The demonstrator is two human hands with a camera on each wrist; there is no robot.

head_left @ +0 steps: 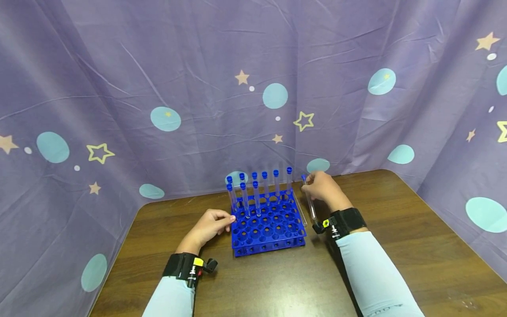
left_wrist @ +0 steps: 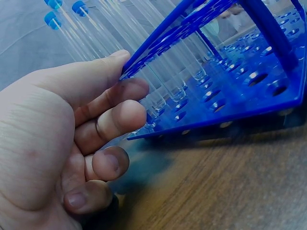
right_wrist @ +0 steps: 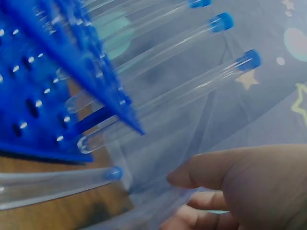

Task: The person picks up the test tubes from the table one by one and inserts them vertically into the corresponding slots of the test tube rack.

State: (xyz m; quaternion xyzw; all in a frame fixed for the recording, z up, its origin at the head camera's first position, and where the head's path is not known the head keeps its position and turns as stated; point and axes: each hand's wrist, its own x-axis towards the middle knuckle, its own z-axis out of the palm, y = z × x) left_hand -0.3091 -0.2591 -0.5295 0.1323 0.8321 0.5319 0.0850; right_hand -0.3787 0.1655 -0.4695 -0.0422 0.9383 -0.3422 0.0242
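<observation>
A blue test tube rack (head_left: 266,224) stands on the table, holding several clear test tubes (head_left: 264,187) with blue caps in its back rows. My left hand (head_left: 211,224) pinches the rack's left edge, thumb on top of the upper tier and index finger beneath it; the other fingers curl loosely in the left wrist view. To the right of the rack, my right hand (head_left: 322,189) holds a capped test tube (head_left: 311,207) near its top, the tube slanting down toward the table. In the right wrist view this tube is blurred along the bottom.
Another capped test tube (right_wrist: 57,187) lies on the wooden table (head_left: 253,286) along the rack's right side. A purple curtain (head_left: 206,145) with stars and dots hangs right behind the table. A small clear item (head_left: 461,299) lies at the table's right front.
</observation>
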